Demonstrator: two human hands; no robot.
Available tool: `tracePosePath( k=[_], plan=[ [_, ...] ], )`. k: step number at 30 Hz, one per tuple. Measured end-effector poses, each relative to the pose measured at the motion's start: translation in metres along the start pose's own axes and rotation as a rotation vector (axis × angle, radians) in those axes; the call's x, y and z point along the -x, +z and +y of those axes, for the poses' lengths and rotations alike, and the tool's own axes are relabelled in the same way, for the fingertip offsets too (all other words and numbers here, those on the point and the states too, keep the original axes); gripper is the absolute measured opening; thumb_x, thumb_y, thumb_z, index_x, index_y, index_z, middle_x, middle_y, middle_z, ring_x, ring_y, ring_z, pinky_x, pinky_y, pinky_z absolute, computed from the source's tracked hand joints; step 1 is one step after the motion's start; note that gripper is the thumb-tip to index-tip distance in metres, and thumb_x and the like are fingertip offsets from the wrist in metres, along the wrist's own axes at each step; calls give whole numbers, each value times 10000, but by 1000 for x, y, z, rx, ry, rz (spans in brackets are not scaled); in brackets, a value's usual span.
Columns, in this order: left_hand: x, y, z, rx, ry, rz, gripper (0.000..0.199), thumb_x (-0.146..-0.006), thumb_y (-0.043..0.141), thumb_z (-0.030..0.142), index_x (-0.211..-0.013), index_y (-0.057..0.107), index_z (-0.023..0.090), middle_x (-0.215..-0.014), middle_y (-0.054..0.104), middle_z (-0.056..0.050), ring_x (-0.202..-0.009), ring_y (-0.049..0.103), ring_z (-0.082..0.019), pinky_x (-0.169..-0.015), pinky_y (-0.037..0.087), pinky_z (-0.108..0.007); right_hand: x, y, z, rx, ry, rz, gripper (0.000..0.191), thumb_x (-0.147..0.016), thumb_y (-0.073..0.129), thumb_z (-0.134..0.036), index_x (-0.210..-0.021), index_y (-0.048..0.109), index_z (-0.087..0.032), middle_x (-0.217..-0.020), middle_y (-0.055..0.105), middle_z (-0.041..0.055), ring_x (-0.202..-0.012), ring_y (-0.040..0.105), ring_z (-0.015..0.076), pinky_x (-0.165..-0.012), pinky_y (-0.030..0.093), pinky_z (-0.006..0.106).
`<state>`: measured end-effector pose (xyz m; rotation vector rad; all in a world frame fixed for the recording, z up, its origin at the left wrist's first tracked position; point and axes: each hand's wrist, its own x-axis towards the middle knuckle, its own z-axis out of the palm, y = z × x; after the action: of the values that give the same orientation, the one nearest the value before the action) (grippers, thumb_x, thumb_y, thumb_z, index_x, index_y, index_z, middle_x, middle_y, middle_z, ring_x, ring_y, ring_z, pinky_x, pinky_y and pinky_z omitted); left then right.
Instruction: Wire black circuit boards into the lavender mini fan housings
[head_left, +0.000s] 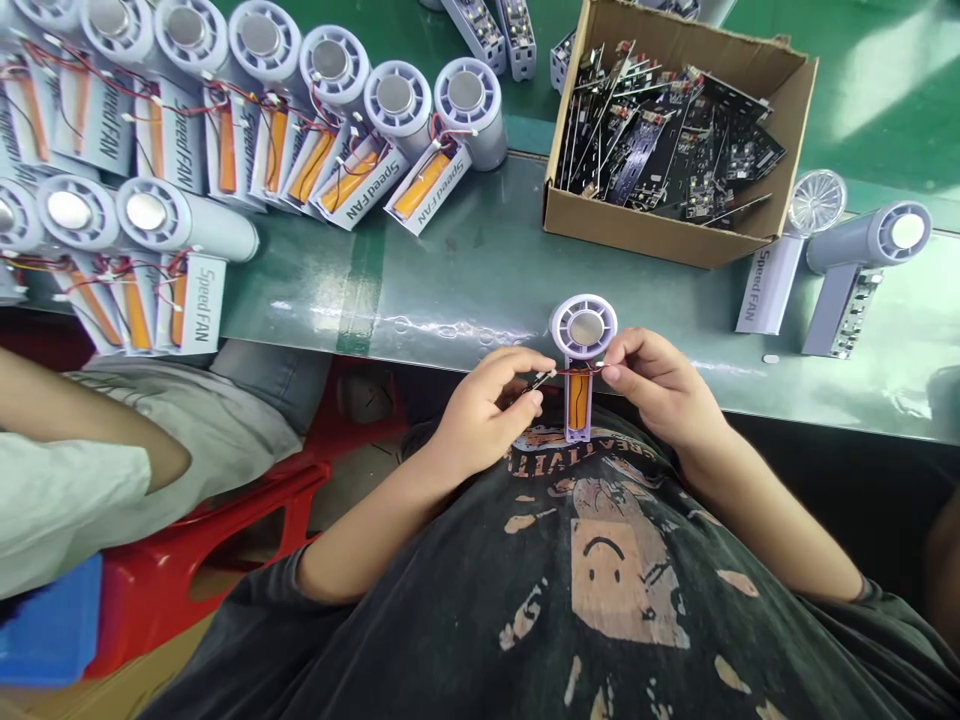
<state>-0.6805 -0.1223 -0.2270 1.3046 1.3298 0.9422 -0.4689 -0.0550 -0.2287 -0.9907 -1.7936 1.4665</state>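
A handheld fan [584, 327] lies at the table's front edge, its open handle showing an orange battery [578, 402] and thin wires. My left hand [499, 405], left of the handle, pinches a small dark circuit board [537, 381] with a white connector at its end. On the other side, my right hand [651, 385] pinches a red wire with a small white connector [599, 365] close below the fan's round head. Red wires run across the handle between the two hands.
A cardboard box [630, 222] of circuit boards stands behind the fan. Rows of open fans [427, 185] fill the left. Two more fan units [832, 290] and a handle cover [766, 285] are at right. A person's arm [82, 410] is at far left, near a red stool [157, 600].
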Motion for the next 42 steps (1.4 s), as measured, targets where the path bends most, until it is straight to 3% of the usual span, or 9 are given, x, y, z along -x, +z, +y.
tracePosePath(
  k=[3, 6, 11, 18, 23, 27, 32, 37, 42],
  plan=[
    [0, 1, 1, 312, -282, -82, 326, -905, 540, 230, -1226, 566, 179, -714, 657, 2, -619, 662, -136, -588, 589, -261, 1, 3, -2, 66, -53, 29, 49, -900, 583, -204, -868, 556, -230, -834, 570, -3, -750, 545, 152, -681, 458, 307],
    [-1, 4, 5, 427, -355, -94, 356, -902, 550, 234, -1255, 548, 186, -703, 665, 7, -642, 688, -137, -604, 597, -241, 1, 9, -8, 304, -218, 92, 111, -860, 586, -120, -846, 575, -230, -813, 570, 3, -753, 538, 159, -662, 448, 306],
    [-4, 8, 7, 365, -295, -86, 331, -902, 542, 190, -1227, 601, 209, -870, 673, -30, -632, 674, -109, -531, 575, -199, 1, 18, -15, 559, -388, 148, 115, -865, 577, -115, -851, 606, -226, -851, 587, 34, -781, 568, 188, -687, 461, 351],
    [-4, 7, 5, 242, -154, -37, 320, -900, 543, 153, -1183, 666, 241, -1223, 563, -83, -664, 643, -71, -456, 534, -153, -2, 24, -25, 813, -274, 115, 121, -888, 592, -198, -791, 660, -222, -817, 646, 38, -747, 545, 196, -697, 422, 366],
    [-2, 4, 8, 275, -214, -43, 334, -900, 557, 176, -1220, 641, 220, -1223, 560, -96, -617, 625, -54, -456, 535, -160, -5, 13, -28, 879, -312, 36, 152, -929, 558, -209, -847, 687, -210, -847, 651, 55, -770, 545, 205, -697, 414, 360],
    [-2, 5, 11, 280, -257, -51, 336, -904, 553, 175, -1238, 598, 183, -945, 645, -52, -568, 609, -67, -439, 509, -159, -10, 7, -26, 717, -311, -15, 117, -912, 554, -180, -846, 650, -198, -816, 629, 46, -770, 566, 199, -705, 443, 349],
    [-3, 10, 14, 174, -188, -3, 293, -893, 556, 143, -1181, 588, 188, -841, 644, -19, -567, 622, -85, -431, 490, -174, -9, 19, -22, 646, -291, 119, 138, -859, 556, -152, -740, 580, -218, -717, 601, 13, -714, 561, 185, -659, 416, 338],
    [-2, 16, 16, 168, -144, 3, 277, -895, 531, 116, -1160, 572, 185, -984, 650, -52, -579, 624, -72, -449, 509, -181, -6, 32, -15, 813, -406, 300, 180, -825, 590, -146, -670, 546, -225, -674, 574, 9, -661, 515, 179, -637, 360, 354],
    [0, 18, 13, 152, -77, 29, 287, -897, 525, 106, -1164, 584, 192, -1201, 582, -87, -610, 609, -47, -493, 542, -180, -8, 34, -9, 781, -375, 302, 213, -802, 565, -123, -628, 500, -226, -634, 503, 0, -661, 490, 174, -648, 358, 353]
  ],
)
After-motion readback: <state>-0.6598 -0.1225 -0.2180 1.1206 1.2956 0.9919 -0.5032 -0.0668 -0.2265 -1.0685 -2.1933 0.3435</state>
